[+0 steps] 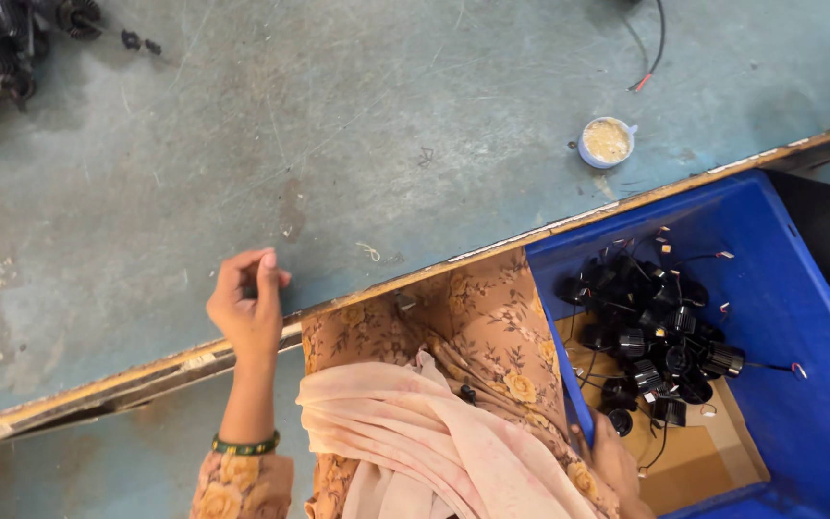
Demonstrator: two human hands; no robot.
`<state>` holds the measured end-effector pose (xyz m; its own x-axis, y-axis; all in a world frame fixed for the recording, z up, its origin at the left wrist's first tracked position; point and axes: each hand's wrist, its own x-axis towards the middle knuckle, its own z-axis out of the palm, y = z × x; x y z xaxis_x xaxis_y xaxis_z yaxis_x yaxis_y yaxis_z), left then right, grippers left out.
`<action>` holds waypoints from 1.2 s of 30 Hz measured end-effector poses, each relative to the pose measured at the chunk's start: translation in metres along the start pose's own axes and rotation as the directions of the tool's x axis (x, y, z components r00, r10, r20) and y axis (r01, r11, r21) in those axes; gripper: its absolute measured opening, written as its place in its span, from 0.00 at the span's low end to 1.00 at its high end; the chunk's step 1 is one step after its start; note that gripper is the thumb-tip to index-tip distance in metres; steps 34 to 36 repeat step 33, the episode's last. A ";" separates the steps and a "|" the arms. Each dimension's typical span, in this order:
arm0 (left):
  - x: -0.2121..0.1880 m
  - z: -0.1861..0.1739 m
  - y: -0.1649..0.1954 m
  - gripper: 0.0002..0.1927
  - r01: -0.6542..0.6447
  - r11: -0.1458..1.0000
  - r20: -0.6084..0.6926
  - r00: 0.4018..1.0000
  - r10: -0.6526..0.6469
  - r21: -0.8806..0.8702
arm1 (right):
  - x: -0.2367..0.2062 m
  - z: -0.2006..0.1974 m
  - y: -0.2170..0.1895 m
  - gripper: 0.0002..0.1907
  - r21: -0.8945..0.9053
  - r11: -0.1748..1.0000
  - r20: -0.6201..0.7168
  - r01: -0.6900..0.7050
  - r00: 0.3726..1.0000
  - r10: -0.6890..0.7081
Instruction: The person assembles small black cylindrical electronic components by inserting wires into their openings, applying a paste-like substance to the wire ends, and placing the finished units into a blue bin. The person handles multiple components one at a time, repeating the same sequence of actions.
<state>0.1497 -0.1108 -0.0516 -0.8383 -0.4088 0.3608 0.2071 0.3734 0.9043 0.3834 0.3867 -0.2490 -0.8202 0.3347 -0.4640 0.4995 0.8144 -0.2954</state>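
Pink scarf (405, 442) lies over the lap. Right hand (617, 461) reaches into the blue crate (799, 288) beside the black parts (650, 341); I cannot tell its grip. Left hand (247, 308) rests on the worktop (338, 144) edge, fingers curled, holding nothing visible.

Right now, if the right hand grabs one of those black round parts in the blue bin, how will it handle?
The black round parts look like rigid, compact cylinders, so probably easy to pinch yet apt to roll. Thin wire leads trail from them and overlap in the blue bin, so lifting one likely drags neighbours. The right hand sits at the pile's edge.
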 end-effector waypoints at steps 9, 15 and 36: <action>0.001 0.010 0.025 0.07 -0.094 0.961 0.049 0.995 0.084 0.261 | 0.001 -0.003 -0.002 0.29 -0.014 1.000 0.005 -0.011 1.000 0.011; 0.003 0.011 0.036 0.07 -0.160 0.927 0.054 0.987 0.151 0.340 | 0.006 -0.006 -0.004 0.30 0.000 0.997 -0.036 0.076 0.996 -0.076; -0.113 0.085 -0.022 0.09 -0.564 0.825 0.768 0.533 0.354 0.011 | 0.008 -0.006 0.000 0.30 -0.088 0.995 0.028 0.049 0.999 -0.047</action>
